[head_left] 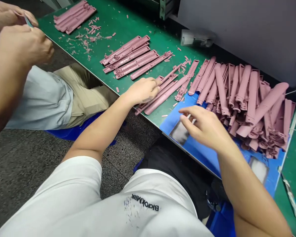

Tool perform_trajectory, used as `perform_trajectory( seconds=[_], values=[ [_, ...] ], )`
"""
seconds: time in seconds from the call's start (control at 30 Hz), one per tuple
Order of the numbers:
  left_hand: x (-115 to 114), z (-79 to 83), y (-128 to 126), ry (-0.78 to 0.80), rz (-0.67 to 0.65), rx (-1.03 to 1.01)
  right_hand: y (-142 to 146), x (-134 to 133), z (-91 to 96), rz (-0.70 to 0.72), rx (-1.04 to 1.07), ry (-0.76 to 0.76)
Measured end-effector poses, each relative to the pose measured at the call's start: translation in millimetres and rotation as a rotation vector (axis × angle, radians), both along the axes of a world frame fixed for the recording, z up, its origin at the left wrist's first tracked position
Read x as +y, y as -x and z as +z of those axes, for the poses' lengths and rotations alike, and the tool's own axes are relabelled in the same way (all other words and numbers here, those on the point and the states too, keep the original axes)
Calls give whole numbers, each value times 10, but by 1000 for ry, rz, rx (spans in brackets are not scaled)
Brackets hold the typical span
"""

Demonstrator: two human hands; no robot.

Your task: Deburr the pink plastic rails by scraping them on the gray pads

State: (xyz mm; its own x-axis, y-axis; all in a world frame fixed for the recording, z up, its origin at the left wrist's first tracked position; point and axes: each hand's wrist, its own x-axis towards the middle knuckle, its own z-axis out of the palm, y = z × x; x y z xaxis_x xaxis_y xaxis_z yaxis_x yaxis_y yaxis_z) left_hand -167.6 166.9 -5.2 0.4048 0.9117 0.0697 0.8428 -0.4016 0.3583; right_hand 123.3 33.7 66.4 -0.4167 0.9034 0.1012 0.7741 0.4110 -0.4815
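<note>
we are resting our left grip [144, 90] palm-down on a small bundle of long, dusty-pink, trough-shaped plastic strips [166, 95] at the near edge of the green table [162, 38]; whether its fingers are closing on any one strip, we cannot tell. the bundle is lying under that grip and reaching out to its right, its long axis slanting from the near edge toward the far edge. our right grip [202, 126] is hovering empty, thumb and fingers parted and lightly curled, over a flat blue sheet [202, 156] along the same near edge. a tangled heap of long, dusty-pink plastic strips [253, 95] is lying on the sheet, beyond this grip and to its right, so our right grip is sitting nearer to it than our left. most strips there are pointing from near edge toward far edge; one is lying askew on top.
</note>
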Motion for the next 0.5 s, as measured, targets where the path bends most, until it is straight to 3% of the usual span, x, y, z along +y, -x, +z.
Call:
perform_trajectory(
  seconds=[0.13, 0.23, 0.33, 0.4, 0.5],
  values=[
    [-392, 39, 402, -71, 193, -179, 650, 633, -251, -229, -379, 176],
    [-801, -27, 665, -112, 405, -244, 912, 956, -365, -305, -457, 193],
    [-1158, -138, 790, 59, 564, -231, 919, 1105, -463, -347, -361, 264],
    [-1283, -219, 797, 226, 568, -273, 847, 1130, -528, -368, -212, 387],
    [-1306, -340, 744, 416, 519, -531, 724, 1054, -603, -402, 40, 500]
  ],
)
